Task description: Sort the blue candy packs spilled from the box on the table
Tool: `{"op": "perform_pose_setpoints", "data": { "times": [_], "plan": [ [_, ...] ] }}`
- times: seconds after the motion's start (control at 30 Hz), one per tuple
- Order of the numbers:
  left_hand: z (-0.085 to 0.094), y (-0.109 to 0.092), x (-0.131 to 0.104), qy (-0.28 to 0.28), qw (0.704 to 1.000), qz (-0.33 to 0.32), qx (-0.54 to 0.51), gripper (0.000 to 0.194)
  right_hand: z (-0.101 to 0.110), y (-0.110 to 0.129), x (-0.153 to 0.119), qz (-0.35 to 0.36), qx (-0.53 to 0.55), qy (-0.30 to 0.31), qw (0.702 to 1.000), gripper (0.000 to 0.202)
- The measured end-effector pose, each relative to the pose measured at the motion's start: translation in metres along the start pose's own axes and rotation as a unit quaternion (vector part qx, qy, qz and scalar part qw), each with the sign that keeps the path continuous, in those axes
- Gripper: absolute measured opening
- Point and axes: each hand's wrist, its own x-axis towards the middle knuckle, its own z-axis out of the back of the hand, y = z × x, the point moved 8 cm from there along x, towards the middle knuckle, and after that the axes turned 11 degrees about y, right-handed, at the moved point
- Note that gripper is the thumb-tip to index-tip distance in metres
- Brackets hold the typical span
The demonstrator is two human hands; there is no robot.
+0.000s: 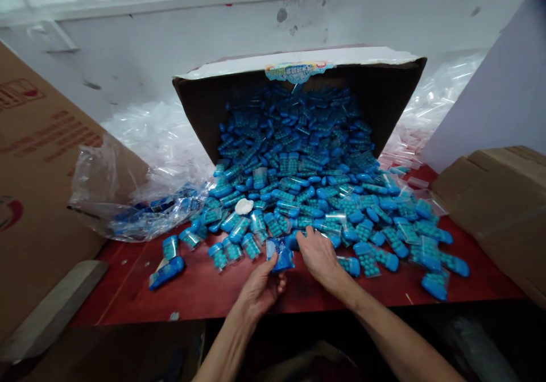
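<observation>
My left hand [261, 286] grips a small blue printed packet [280, 256] between thumb and fingers, just above the front of the red table. Close beside it on the right, my right hand [318, 256] reaches down to the near edge of a heap of small clear containers [290, 163]. These have blue caps and turquoise balls inside. The right fingers are bent together, and what they pinch, if anything, is hidden. A blue cap [292, 240] shows near their tips. The heap spills from a cardboard box [394, 95] lying on its side.
On the left, a clear plastic bag [102, 186] holds blue printed wrappers. Two containers lie apart on the red table [128, 282]. A white scrap [244, 206] rests on the heap. Cartons flank both sides, including a brown box [495, 211]. Clear plastic pieces [157, 135] are piled behind.
</observation>
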Motion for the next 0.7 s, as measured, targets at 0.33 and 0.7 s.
{"op": "perform_pose_setpoints", "data": {
  "times": [0.33, 0.7],
  "plan": [
    [0.003, -0.005, 0.0, 0.011, 0.999, -0.05, -0.014, 0.017, 0.002, -0.024, -0.023, -0.016, 0.061, 0.016, 0.998, 0.02],
    [0.005, -0.002, -0.003, -0.003, 0.999, -0.052, 0.016, 0.023, -0.006, -0.004, -0.008, 0.078, 0.08, 0.04, 0.993, 0.02]
  ]
}}
